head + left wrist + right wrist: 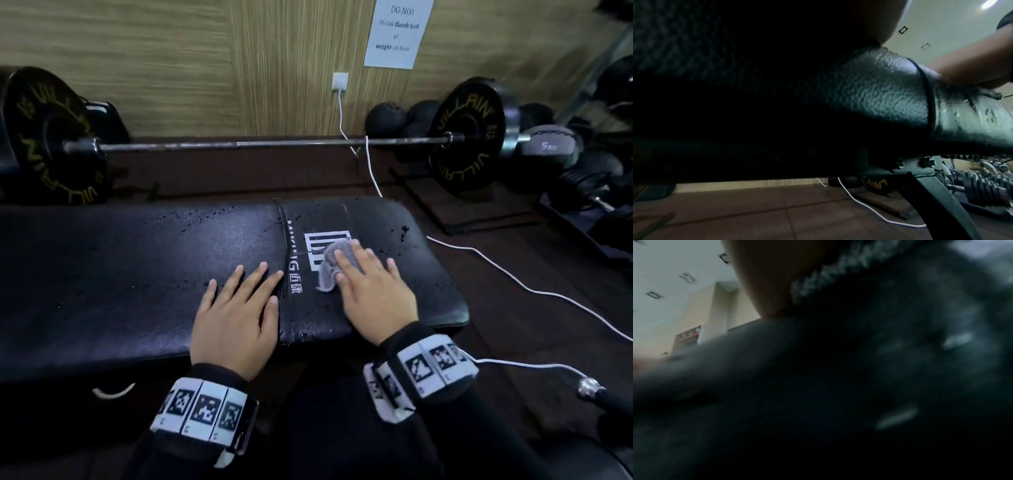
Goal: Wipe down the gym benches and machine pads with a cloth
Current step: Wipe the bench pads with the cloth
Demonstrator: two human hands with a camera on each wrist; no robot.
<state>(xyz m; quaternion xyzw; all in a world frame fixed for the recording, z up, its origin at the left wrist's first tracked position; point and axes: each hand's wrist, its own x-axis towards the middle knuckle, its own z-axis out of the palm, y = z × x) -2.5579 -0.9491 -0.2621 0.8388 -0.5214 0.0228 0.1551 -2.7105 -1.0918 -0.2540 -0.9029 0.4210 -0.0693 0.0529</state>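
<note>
A black padded gym bench (137, 274) runs across the head view, wet with droplets, with a white logo near its right end. A small grey cloth (330, 265) lies on that logo. My right hand (371, 287) presses flat on the cloth with straight fingers, covering its right part. My left hand (239, 308) rests flat on the pad just left of the seam, fingers spread, holding nothing. The left wrist view shows the pad's textured edge (875, 91) and the bench frame (937, 186) below. The right wrist view is dark and blurred.
A loaded barbell (239, 144) with black plates lies on the floor behind the bench. Dumbbells (551, 144) and black balls (385, 118) crowd the back right. A white cable (513, 281) trails over the floor right of the bench. A wall with a paper sign (397, 32) stands behind.
</note>
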